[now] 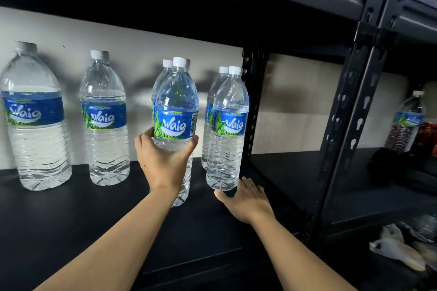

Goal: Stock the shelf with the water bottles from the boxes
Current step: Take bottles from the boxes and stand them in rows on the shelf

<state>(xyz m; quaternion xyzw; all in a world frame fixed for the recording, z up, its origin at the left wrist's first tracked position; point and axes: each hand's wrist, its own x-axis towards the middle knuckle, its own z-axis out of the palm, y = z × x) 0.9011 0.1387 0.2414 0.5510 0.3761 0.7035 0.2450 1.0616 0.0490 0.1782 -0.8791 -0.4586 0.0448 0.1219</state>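
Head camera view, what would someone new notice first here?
The left hand gripping a Waig water bottle at the centre of the dark shelf. The right hand rests flat on the shelf beside the rightmost front bottle.

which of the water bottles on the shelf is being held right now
The front middle bottle: the left hand wraps its lower body. The other bottles stand untouched.

"Waig" on blue-green bottle labels (175, 125); "Air Minuman" above it on held bottle (176, 111).
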